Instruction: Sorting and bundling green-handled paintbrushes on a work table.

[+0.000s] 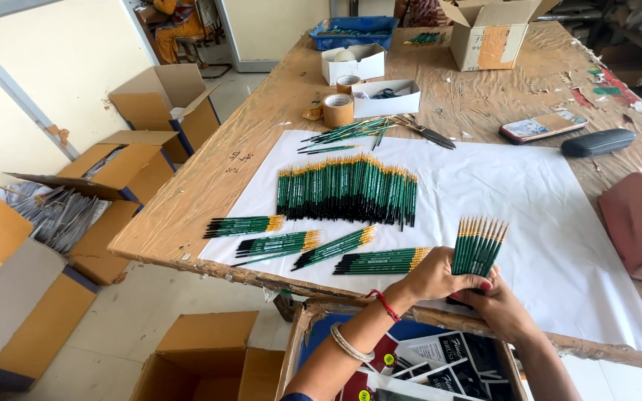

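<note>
Both my hands grip one upright fan of green-handled paintbrushes with gold ferrules pointing up, over the near edge of a white paper sheet. My left hand wraps the bundle from the left; my right hand holds its lower end. On the sheet lies a long row of the same brushes, with several small bundles in front and a loose pile behind.
Tape rolls, white boxes, scissors, a phone and a dark case sit on the brown table. Open cartons stand on the floor at left; a box of printed packs is below me.
</note>
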